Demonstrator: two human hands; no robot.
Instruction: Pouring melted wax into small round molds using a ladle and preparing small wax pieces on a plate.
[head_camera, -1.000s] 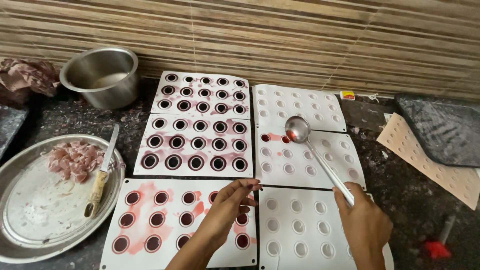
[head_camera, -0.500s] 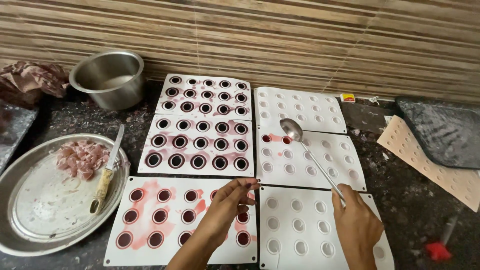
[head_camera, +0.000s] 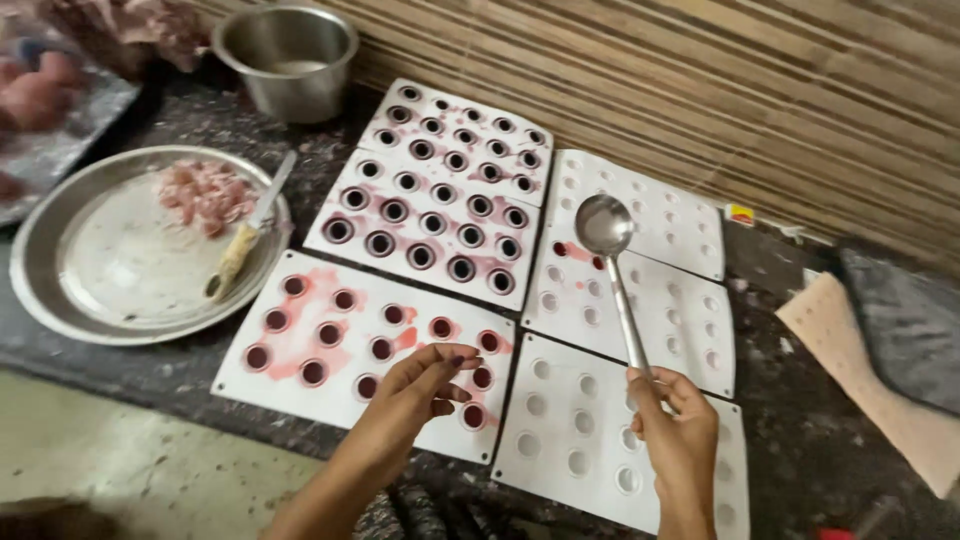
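A: We hold the ladle (head_camera: 612, 262) in our right hand (head_camera: 678, 440); the fingers are closed around the end of its handle, and the bowl hangs over the middle empty mould (head_camera: 640, 300), beside a small red spot there. Our left hand (head_camera: 415, 388) holds nothing; its fingers are half curled, the tips resting on the near filled mould (head_camera: 340, 345).

B: What could go wrong, in our opinion?

A: The ladle bowl looks empty or almost empty, we cannot tell for sure. If some red liquid remains, a tilt may drip it between the cavities, as already happened on the filled moulds. Also our left fingers are just beside full cavities; a small push may bend the soft sheet and spill them.

B: And around the ladle?

A: To its left lie two more filled moulds (head_camera: 430, 215). Further left is a steel plate (head_camera: 90, 290) with pink pieces and a knife (head_camera: 245, 235), and behind it a steel pot (head_camera: 287, 55). To the right of the ladle we see a beige perforated sheet (head_camera: 880, 370). Nothing stands between the ladle and the empty moulds.
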